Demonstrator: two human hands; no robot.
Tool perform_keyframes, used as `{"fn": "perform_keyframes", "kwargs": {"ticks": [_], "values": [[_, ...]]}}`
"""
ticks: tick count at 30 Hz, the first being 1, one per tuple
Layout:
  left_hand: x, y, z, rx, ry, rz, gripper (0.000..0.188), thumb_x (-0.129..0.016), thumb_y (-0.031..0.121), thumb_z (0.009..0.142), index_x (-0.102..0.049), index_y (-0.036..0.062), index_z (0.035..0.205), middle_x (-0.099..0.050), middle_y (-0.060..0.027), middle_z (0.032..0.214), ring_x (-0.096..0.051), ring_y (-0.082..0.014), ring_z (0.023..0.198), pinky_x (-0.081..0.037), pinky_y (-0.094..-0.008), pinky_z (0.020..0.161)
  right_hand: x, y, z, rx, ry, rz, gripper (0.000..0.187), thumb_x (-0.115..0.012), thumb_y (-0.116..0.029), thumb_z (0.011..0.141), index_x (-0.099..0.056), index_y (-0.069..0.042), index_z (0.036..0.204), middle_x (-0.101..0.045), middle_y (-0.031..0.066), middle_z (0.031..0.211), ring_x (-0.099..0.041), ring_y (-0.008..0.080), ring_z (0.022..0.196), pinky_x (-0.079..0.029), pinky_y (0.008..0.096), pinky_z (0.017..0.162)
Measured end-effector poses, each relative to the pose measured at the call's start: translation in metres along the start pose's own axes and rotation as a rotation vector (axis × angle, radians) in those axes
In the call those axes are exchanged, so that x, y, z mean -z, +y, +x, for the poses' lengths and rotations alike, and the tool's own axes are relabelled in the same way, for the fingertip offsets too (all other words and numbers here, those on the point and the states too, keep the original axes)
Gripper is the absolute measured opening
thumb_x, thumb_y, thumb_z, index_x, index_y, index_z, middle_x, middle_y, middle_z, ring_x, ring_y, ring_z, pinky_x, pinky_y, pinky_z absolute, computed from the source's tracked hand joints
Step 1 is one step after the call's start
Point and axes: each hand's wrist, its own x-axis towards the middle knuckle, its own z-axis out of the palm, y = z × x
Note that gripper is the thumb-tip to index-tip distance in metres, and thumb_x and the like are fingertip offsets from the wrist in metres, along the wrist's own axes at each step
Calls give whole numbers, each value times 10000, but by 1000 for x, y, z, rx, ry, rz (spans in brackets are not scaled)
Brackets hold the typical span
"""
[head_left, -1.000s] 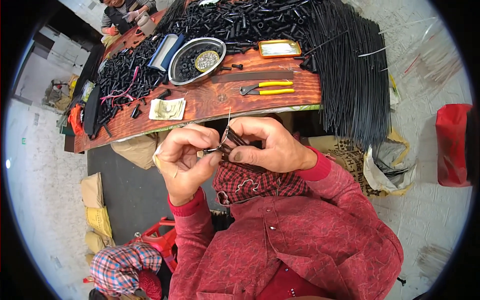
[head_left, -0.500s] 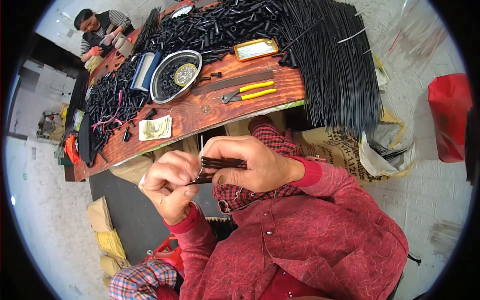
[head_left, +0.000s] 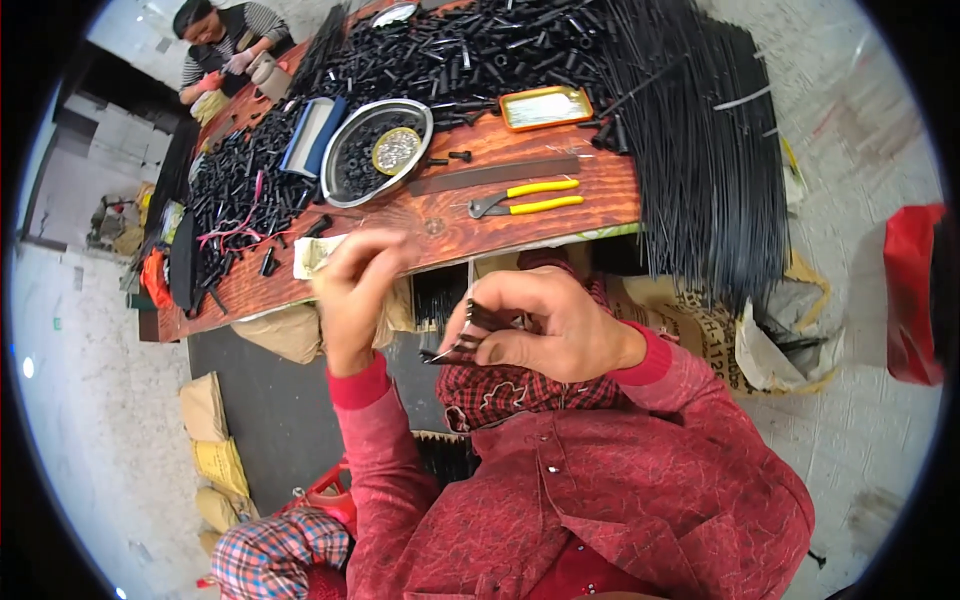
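My right hand (head_left: 562,325) is closed in front of my body around a small bundle of short black rods (head_left: 484,316). A thin pale wire or strip (head_left: 471,275) stands up at the bundle's left end, and its exact kind is unclear. My left hand (head_left: 362,290) is raised near the table's front edge, apart from the bundle. Motion smears its fingers, so I cannot make out whether anything is between them. Partly behind this hand, a small pale printed pad (head_left: 308,257) lies on the table.
Pliers with yellow handles (head_left: 525,198) and a dark flat bar (head_left: 490,175) lie on the wooden table (head_left: 430,228). Beyond are a metal bowl (head_left: 425,140), an orange-rimmed tray (head_left: 546,108), heaped black tubes (head_left: 460,60) and long black rods (head_left: 705,170). Another person (head_left: 235,45) works at far left.
My left hand has let go of the bundle and moved up and away toward the table. The right hand still holds the bundle. The view has shifted a little.
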Motion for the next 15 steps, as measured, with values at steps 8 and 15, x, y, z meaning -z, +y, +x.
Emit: {"fn": "perform_keyframes", "kwargs": {"ticks": [8,15], "values": [[71,-101,113,-280,234,843,139,-643,125,851,-715,79,961,-697,-87,745,-672,-220,666,-514,-320,626,16,3,0,-84,-11,179,178,-679,-92,879,-522,-11,901,-672,134,984,-639,179,892,-510,314,799],[82,-158,194,-67,79,1316,249,-721,218,753,-705,164,995,-709,-91,837,-679,-289,823,-527,-403,728,25,2,0,-121,7,126,147,-665,-19,863,-519,-18,884,-653,174,996,-654,237,926,-532,346,809]]}}
